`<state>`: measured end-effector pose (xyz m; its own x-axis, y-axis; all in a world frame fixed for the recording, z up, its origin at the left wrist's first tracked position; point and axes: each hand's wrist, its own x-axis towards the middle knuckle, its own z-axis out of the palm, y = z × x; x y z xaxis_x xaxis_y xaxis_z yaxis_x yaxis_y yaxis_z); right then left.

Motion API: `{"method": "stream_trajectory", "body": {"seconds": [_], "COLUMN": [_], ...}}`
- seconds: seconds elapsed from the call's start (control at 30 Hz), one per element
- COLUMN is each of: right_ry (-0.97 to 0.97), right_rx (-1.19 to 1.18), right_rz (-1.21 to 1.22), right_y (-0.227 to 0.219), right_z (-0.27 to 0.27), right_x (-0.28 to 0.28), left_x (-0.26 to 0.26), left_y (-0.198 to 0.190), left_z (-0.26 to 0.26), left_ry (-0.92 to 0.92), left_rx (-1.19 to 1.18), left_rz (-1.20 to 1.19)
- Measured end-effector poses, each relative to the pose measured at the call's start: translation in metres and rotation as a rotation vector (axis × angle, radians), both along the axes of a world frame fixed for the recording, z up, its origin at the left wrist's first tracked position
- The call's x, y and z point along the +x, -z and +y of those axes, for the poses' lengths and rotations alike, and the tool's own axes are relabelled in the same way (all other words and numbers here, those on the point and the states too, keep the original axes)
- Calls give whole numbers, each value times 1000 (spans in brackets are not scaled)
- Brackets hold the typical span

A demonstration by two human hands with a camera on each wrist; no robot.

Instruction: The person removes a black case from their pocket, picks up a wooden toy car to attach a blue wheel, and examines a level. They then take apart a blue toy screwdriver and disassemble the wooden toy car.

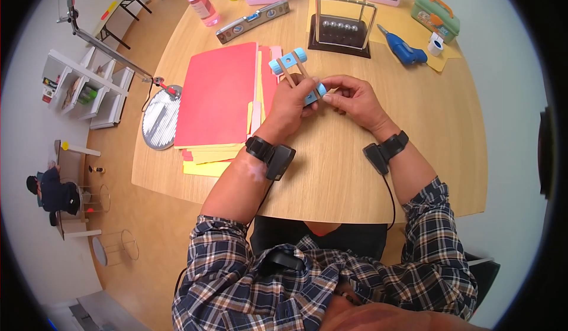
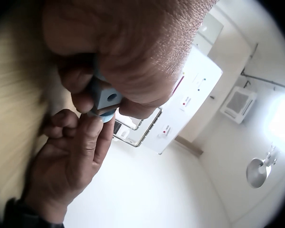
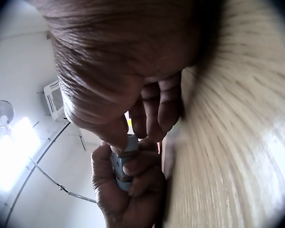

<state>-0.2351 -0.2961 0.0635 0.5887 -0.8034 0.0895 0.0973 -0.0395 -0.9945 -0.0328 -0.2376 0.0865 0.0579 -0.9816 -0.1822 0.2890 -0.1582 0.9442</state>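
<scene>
A small toy frame of light-blue blocks (image 1: 289, 60) and two brown wooden strips (image 1: 302, 66) is held above the table. The left hand (image 1: 290, 107) grips its near end, thumb over the near blue block (image 2: 109, 98). At the right end of that block, the thumb and forefinger of the right hand (image 1: 355, 102) pinch a light-blue round piece (image 1: 321, 89). In the right wrist view the fingertips of both hands meet around the block (image 3: 119, 166) and partly hide it.
Red folders (image 1: 216, 94) lie left of the hands. Beyond stand a spirit level (image 1: 252, 21), a Newton's cradle (image 1: 339, 38), a pink bottle (image 1: 202, 5) and a green box (image 1: 436, 18). A blue tool (image 1: 403, 48) and a white roll (image 1: 435, 47) lie at the right.
</scene>
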Motion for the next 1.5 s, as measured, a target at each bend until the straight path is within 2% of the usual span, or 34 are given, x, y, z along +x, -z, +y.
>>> {"method": "stream_trajectory", "body": {"seconds": [0.13,0.2,0.23,0.3,0.33,0.43,0.5,0.73,0.87,0.93,0.97,1.0,1.03,1.07,1.13,1.23,1.27,1.33,1.37,1.43,1.5], "right_ry": [2,30,32,20,20,68,79,83,63,55,25,-5,-1,26,50,75,60,46,39,27,25], "right_rx": [15,64,62,58,58,18,-46,-33,-44,-40,53,147,145,128,111,124,126,127,122,115,76], "right_rz": [10,-29,-29,-45,-46,-128,-154,-190,-244,-249,-280,-311,-311,-267,-221,-191,-182,-175,-169,-163,-137], "right_y": [2,1,1,0,1,3,1,6,7,4,1,-2,0,4,7,7,7,8,6,5,6], "right_z": [-1,0,0,-1,-1,1,3,2,-2,-2,-1,0,-2,-4,-5,-5,-5,-5,-4,-4,-4], "right_x": [-2,-2,-3,-4,-3,0,0,4,5,6,7,6,6,6,6,6,5,3,2,3,3], "left_x": [-3,-8,-11,-16,-17,-19,-20,-19,-20,-20,-21,-20,-20,-22,-25,-23,-19,-11,-10,-10,-9], "left_y": [2,3,4,5,4,3,0,4,5,7,6,5,5,6,7,7,7,6,6,4,1], "left_z": [-1,0,0,1,1,2,3,3,3,2,2,3,2,0,-2,0,1,4,3,1,1], "left_ry": [-5,-50,-48,-48,-48,-22,-27,6,15,-5,0,-24,-49,-46,-193,-178,-180,-33,-34,-4,-8], "left_rx": [14,38,36,17,16,43,58,84,81,36,36,-29,-94,-95,-238,-225,-227,-107,-108,-47,-11], "left_rz": [48,214,214,409,408,602,640,738,736,653,654,482,309,309,-68,-122,-123,113,112,329,393]}}
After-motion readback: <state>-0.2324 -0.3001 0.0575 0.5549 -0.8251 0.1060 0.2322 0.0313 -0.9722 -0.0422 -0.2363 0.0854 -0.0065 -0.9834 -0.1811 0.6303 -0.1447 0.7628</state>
